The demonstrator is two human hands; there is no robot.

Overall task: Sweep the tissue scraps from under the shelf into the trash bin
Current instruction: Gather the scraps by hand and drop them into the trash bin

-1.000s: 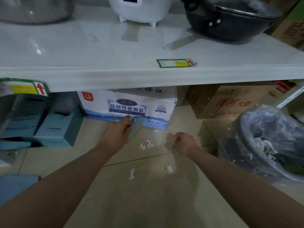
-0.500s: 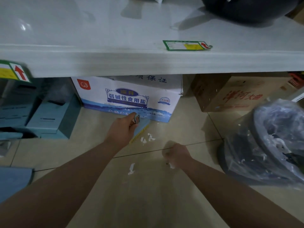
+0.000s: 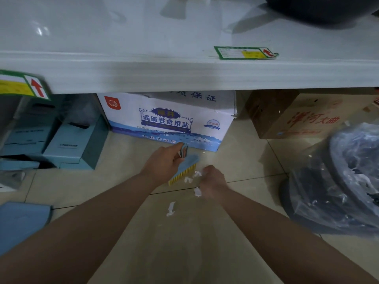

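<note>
Partway through, by the look of the floor. Left hand (image 3: 164,160) closed around the handle of a small blue brush (image 3: 185,168), yellow bristles down on the tiles just in front of the white salt carton (image 3: 168,119) under the shelf (image 3: 184,74). Right hand (image 3: 212,181) curled loosely, knuckles up, right beside the bristles; whether anything is pinched inside it cannot be told, since the fingers are turned away and slightly blurred. Four tissue scraps visible: two small ones (image 3: 191,177) lying between brush and right hand, just touching the bristle line; one (image 3: 197,192) tucked against the near side of the right hand; one longer twist (image 3: 170,209) lying apart, nearer the camera on open tile. All four already out from beneath the shelf edge, so the drawing-out part looks largely done, though the shadowed floor behind the cartons cannot be checked. Trash bin (image 3: 348,181), lined with a crumpled clear bag, tilted toward the work at the right, well apart from the scraps; white bits already showing inside the liner, which suggests some of the load is in. A blue dustpan (image 3: 20,222) lying flat at the far left, not in use. Still to do, as a judgement: gather the four loose pieces into one heap, carry or push them rightward, and tip them over the bin's rim.
</note>
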